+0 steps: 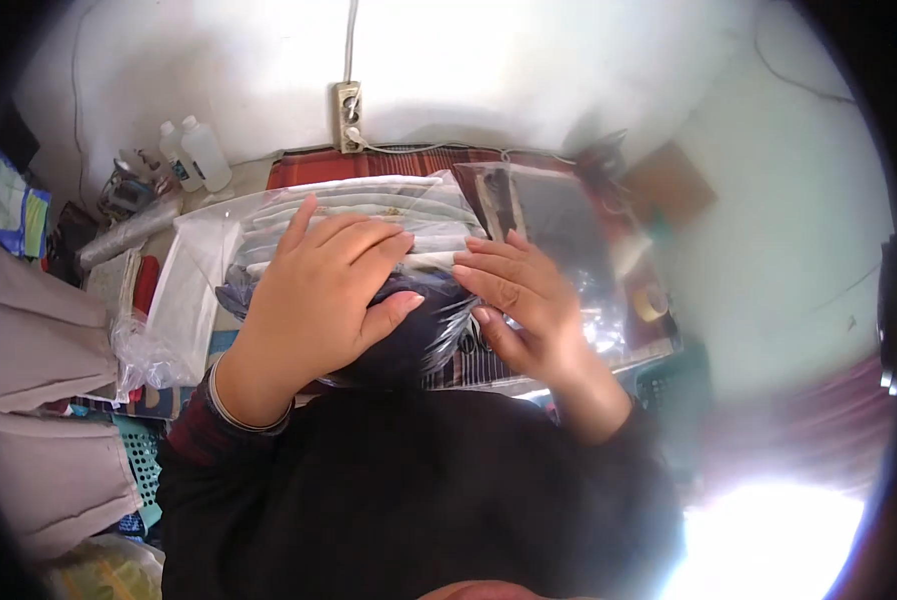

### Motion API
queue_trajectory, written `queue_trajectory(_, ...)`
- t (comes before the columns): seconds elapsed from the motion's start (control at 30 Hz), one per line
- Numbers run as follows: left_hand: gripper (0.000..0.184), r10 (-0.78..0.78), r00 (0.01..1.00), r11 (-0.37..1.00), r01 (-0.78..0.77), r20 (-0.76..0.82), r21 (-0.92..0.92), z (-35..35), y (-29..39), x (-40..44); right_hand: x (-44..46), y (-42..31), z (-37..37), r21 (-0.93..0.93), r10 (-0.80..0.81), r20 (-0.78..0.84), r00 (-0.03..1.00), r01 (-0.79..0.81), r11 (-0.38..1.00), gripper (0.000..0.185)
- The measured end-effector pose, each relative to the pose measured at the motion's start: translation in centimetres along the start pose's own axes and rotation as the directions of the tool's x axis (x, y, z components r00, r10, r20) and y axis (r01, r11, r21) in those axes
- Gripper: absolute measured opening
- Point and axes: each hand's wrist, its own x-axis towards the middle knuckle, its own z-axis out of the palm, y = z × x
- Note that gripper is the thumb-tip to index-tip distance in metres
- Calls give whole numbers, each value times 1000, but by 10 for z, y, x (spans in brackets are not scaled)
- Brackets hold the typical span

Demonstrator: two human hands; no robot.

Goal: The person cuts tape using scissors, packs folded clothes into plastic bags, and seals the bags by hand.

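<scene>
A bundle of folded pale cloths (434,212) lies in front of me under clear, shiny plastic. On its near side is a dark cloth (404,345), also covered by crinkled plastic (451,325). My left hand (319,290) rests across the left part of the bundle, fingers spread and thumb apart. Against the right side lies my right hand (529,300), its fingers stretched out on the plastic near the pale folds. Neither hand is closed around anything I can see. The part of the bundle beneath my left palm is hidden.
Flat clear plastic sheets (569,215) and a roll of tape (651,302) lie to the right on a striped cloth (304,168). Two bottles (207,155) stand at the back left. A power strip (348,115) hangs on the wall. A curtain (34,320) borders the left.
</scene>
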Motion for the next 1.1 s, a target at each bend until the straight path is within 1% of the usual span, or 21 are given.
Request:
queue_trajectory(0.07,45,18,1000,1000,-18,-5,4,1,0,-2,-11,2,-11,-86,-30,-53,998,26,996,28)
queue_trajectory(0.13,44,13,1000,998,-12,-17,61,0,3,3,-41,17,-38,-150,4,-274,962,-47,988,23)
queue_trajectory(0.17,47,25,999,996,-21,-45,88,1,5,4,-54,20,-52,-176,49,-344,938,-115,978,20)
queue_trajectory(0.2,47,51,998,996,-49,-34,71,0,6,4,-69,22,-69,-206,154,-388,909,-249,946,16)
queue_trajectory(0.27,59,59,998,983,-60,10,174,-2,8,8,-117,47,-100,-226,340,-519,784,-510,830,13)
queue_trajectory(0.3,64,68,997,972,-73,30,226,-1,8,8,-137,59,-117,-187,475,-593,650,-685,704,14)
queue_trajectory(0.33,70,78,996,958,-89,51,273,1,6,9,-159,72,-138,-179,542,-630,556,-783,595,16)
queue_trajectory(0.4,79,75,988,911,-123,134,394,2,6,9,-248,135,-180,-157,562,-697,445,-860,486,23)
queue_trajectory(0.47,81,74,985,873,-140,156,468,4,5,9,-354,196,-222,-138,612,-725,315,-937,320,29)
queue_trajectory(0.53,80,84,983,840,-159,165,519,6,3,6,-469,253,-249,-111,655,-724,214,-974,196,33)
queue_trajectory(0.57,80,93,980,837,-174,178,519,7,4,6,-526,282,-260,-261,728,-657,197,-965,26,36)
queue_trajectory(0.63,75,83,984,821,-156,155,550,9,7,8,-556,303,-266,-408,802,-578,150,-905,-124,39)
queue_trajectory(0.67,75,82,982,815,-165,170,555,9,9,11,-565,314,-268,-628,892,-419,168,-763,-151,41)
queue_trajectory(0.73,74,55,983,797,-150,177,585,9,15,12,-589,342,-268,-805,961,-238,144,-582,-112,43)
queue_trajectory(0.77,74,50,981,789,-154,188,594,9,17,12,-600,362,-269,-741,973,-205,103,-666,-85,43)
queue_trajectory(0.83,77,-1,984,784,-111,180,611,9,21,13,-601,376,-264,-660,986,-155,66,-750,-54,43)
queue_trajectory(0.87,77,-6,982,778,-114,189,618,8,23,15,-599,369,-267,-408,977,-199,-79,-900,-156,41)
queue_trajectory(0.93,73,-28,975,757,-122,219,641,8,28,17,-558,330,-269,-127,956,-189,-225,-960,-251,40)
queue_trajectory(0.97,73,-40,976,756,-111,215,646,8,29,16,-519,298,-265,108,965,-211,-158,-985,-138,38)
queue_trajectory(1.03,73,-57,976,770,-92,212,631,9,29,14,-494,288,-264,326,967,-239,-85,-945,-3,36)
queue_trajectory(1.1,73,-72,977,775,-71,199,629,10,29,11,-500,290,-265,217,969,-168,-178,-966,-140,33)
